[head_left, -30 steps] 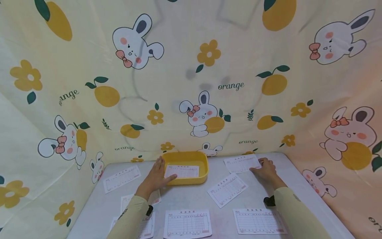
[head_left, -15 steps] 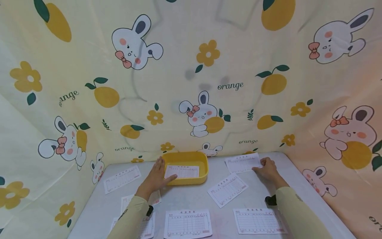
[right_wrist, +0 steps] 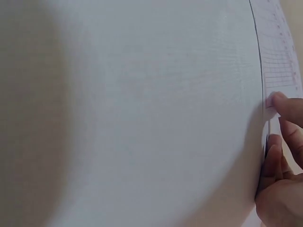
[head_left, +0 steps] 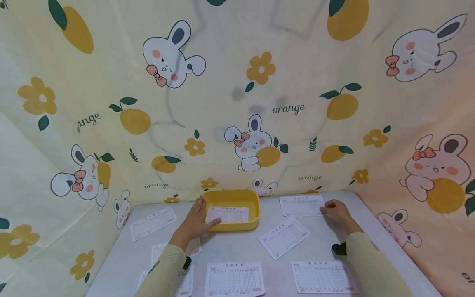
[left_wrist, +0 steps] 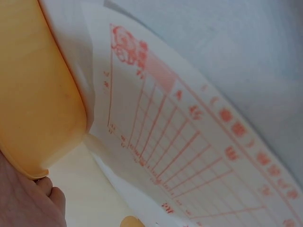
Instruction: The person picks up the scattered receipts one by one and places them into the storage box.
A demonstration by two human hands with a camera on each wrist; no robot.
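My left hand [head_left: 193, 220] rests against the left side of a yellow plastic tray [head_left: 256, 222], fingers straight along its rim and thumb over the front edge. Inside the tray lies a white printed receipt form [head_left: 227, 214]. At the back right, my right hand [head_left: 337, 214] pinches the right-hand corner of another receipt form [head_left: 301, 205]. The right wrist view shows the thumb [right_wrist: 289, 109] on that form's corner, with other fingers curled below. A red-printed form [left_wrist: 180, 142] fills much of the left wrist view, beside the tray wall.
More forms lie spread on the white table [head_left: 237, 245]: a slanted one [head_left: 284, 238] in the middle right, one at the back left [head_left: 153, 223], and two along the front [head_left: 234, 278]. Several are partly under the left forearm. A patterned cloth [head_left: 208, 103] encloses the back and sides.
The form at my right hand was lifted slightly and tilted; now it lies flatter and squarer. My right hand has shifted a little to the right. My left hand stays on the tray.
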